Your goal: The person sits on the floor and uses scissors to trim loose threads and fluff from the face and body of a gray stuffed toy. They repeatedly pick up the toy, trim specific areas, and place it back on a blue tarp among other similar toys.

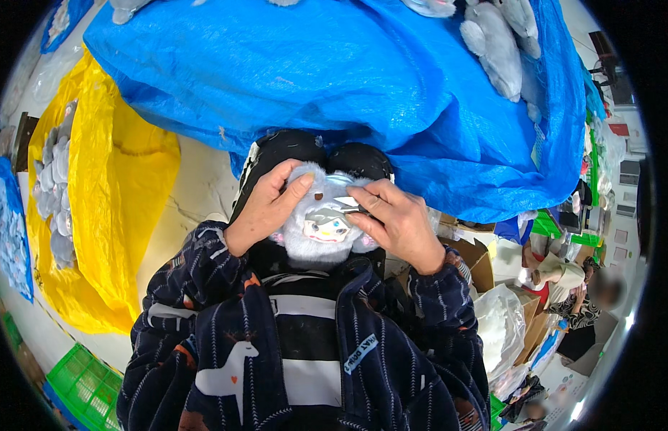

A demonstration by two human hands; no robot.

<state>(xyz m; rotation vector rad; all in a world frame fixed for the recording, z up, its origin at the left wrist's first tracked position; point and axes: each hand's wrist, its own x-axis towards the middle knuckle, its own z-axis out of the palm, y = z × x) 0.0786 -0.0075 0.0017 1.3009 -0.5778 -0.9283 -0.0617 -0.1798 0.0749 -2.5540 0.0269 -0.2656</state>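
Note:
A fluffy grey plush toy (316, 248) with a printed doll-like face lies on my lap, over my dark trousers. A small brown spot shows on the fur above the face. My left hand (269, 208) grips the toy's upper left side, thumb pressed on the fur and fingers behind it. Over the toy's right side, my right hand (399, 219) pinches a small shiny metal tool (344, 203) close above the printed face. The fingers cover most of that tool, so its exact kind is hidden.
A large blue plastic sheet (291, 65) spreads ahead of my knees, with grey plush pieces (495, 57) at its far right. Left stands a yellow sack (104, 201) holding several grey pieces. A green crate (82, 388) is lower left. At right are cardboard boxes (478, 262) and people.

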